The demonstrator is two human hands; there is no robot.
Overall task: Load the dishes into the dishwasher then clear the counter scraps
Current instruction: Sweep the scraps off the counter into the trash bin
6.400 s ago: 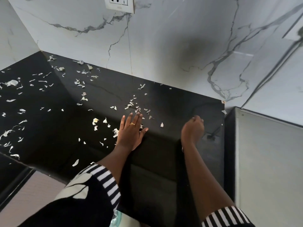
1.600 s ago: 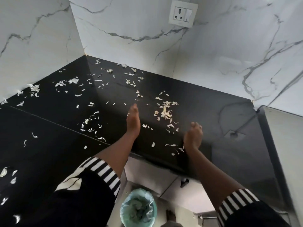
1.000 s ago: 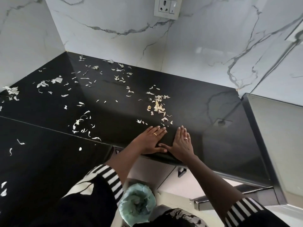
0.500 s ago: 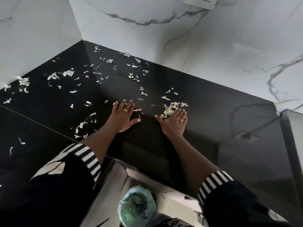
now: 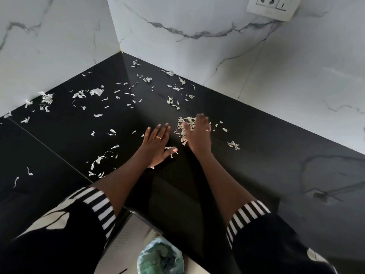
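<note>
Looking down, we have two hands out over the black tabletop (image 5: 266, 159), and neither grip has anything in it. We see the left hand (image 5: 157, 144) lying palm-down, flat on the surface, with its fingers straight and slightly fanned. There is one ring (image 5: 158, 137) on it, and the thumb sticks out sideways with its tip touching a single pale sliver. The right hand (image 5: 198, 134) is just beside it, turned up on its edge with the fingers straight and together. It is a little blurred, but we can see nothing held in it. The one gathered heap (image 5: 184, 126) of peelings lies against it on the side toward the left hand, up near the fingertips of both. Everywhere else the scraps (image 5: 96, 91) are loose and too many for us to count. They are strewn from the corner where the two marble walls (image 5: 197, 56) meet and across the left half of the tabletop. One small cluster (image 5: 233, 145) sits apart, to the right of the right hand. We count two striped sleeves (image 5: 99, 204) and one socket plate (image 5: 270, 5) up on the wall. One bin (image 5: 161, 256) with a green liner sits below the tabletop's front edge, between the forearms.
</note>
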